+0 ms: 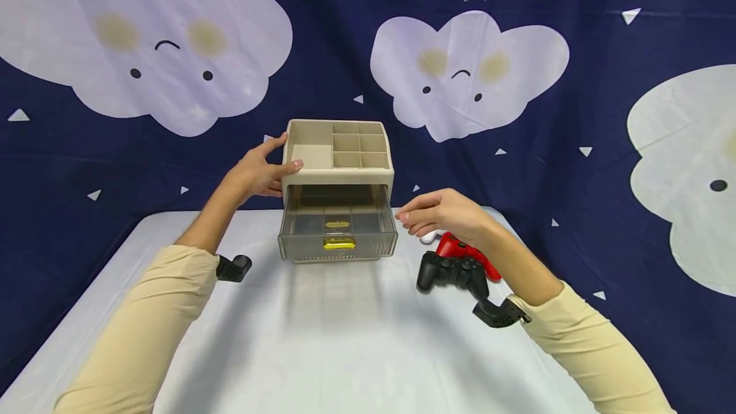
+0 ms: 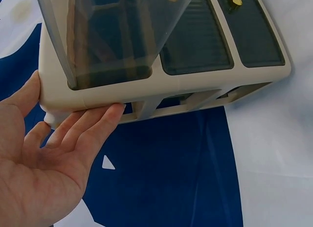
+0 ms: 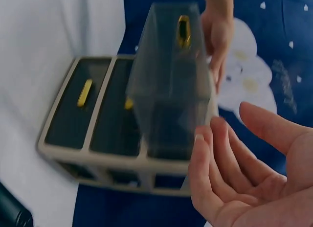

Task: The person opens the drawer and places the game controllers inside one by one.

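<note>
A cream desktop drawer organizer stands on the table, with an open compartment tray on top. Its top drawer, clear grey with a gold handle, is pulled out toward me. Two lower drawers with gold handles are closed in the right wrist view. My left hand holds the organizer's upper left side, thumb over the top rim and fingers along the side wall. Beside the drawer's right front corner is my right hand, fingers loosely bent with nothing between them.
To the right lie a black game controller, a red controller partly behind it, and a white object mostly hidden by the right hand. A dark blue curtain with clouds hangs behind the white table.
</note>
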A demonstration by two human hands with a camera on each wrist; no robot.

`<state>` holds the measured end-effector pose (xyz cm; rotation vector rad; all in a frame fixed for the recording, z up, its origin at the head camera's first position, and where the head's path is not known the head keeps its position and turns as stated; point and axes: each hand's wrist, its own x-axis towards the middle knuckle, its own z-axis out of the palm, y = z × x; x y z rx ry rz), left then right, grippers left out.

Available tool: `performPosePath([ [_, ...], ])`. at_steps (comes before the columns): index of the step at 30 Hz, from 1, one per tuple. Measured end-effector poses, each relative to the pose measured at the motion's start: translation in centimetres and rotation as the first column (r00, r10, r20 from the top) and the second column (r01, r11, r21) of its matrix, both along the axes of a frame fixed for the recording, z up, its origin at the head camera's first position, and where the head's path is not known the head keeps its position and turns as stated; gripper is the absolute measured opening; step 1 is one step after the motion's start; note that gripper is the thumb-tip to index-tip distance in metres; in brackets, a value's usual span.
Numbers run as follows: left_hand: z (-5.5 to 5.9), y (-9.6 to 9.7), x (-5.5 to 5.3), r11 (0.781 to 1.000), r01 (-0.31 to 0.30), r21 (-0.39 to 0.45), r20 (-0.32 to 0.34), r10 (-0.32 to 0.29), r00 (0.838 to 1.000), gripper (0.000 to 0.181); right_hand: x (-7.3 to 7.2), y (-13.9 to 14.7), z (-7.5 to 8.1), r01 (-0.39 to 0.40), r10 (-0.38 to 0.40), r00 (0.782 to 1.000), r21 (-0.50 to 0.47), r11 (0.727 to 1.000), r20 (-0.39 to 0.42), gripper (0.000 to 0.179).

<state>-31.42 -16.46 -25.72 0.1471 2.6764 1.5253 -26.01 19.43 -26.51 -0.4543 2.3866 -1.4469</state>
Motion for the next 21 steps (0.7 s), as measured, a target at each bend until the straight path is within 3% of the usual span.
performPosePath([
  [5,-0.1,0.1,0.0,1.000,-0.005,0.002,0.006,0.005,1.000,0.087,-1.1,2.5,-1.4,0.134,-0.131,0.990,0.058,0.989,-0.042,0.042],
  [10,-0.2,0.1,0.0,1.000,-0.004,0.003,-0.002,0.004,1.000,0.087,-1.9,4.6,-3.2,0.252,-0.246,0.967,0.163,0.954,-0.059,0.053],
  [14,-0.1,0.0,0.0,1.000,-0.005,0.005,-0.002,0.005,1.000,0.087,-2.5,6.0,-4.9,0.291,-0.270,0.956,0.240,0.926,-0.118,0.058],
  [21,0.0,0.0,-0.1,1.000,-0.012,0.012,0.000,0.012,1.000,0.087,-3.0,7.8,-7.7,0.336,-0.286,0.937,0.287,0.897,-0.201,0.063],
])
